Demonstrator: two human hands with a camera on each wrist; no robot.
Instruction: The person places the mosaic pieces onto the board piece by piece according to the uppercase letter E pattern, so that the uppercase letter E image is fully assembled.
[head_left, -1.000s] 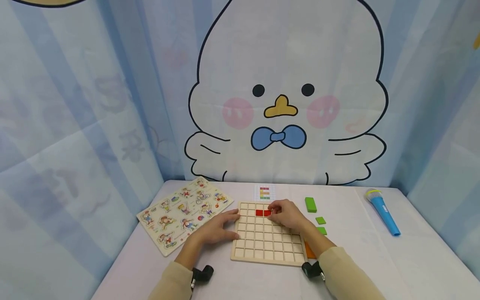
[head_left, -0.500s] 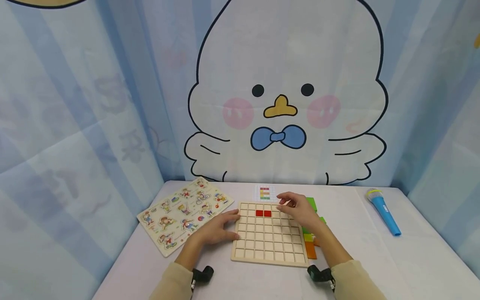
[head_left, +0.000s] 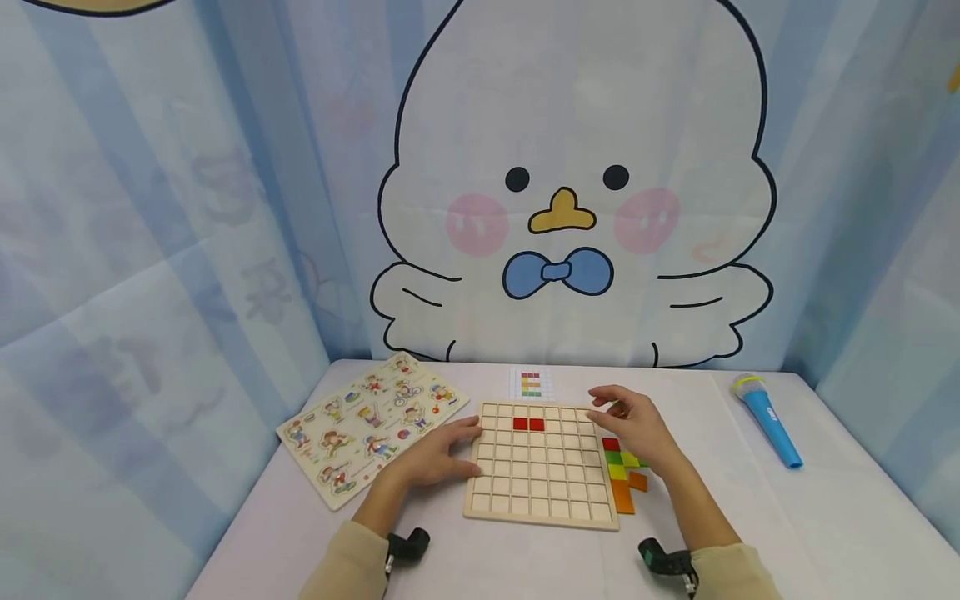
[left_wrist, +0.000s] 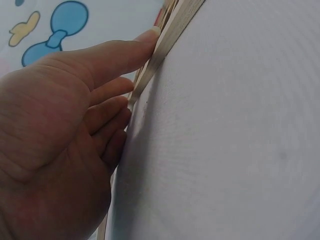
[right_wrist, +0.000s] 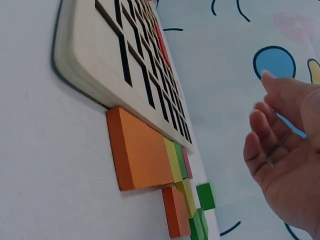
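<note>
And there on the right ran a broad free lane of tabletop (head_left: 735, 467) between the right hand (head_left: 630, 425) and the blue microphone (head_left: 772, 425), while coloured blocks (head_left: 617, 472) crowded the right edge of the grid board (head_left: 540, 523), the left hand (head_left: 435, 452) barred its left, and whatever sat under the right hand was hard to judge.

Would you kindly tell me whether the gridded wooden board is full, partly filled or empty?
Partly filled: the wooden board shows two red squares in its grid, and its other visible cells are bare.
</note>
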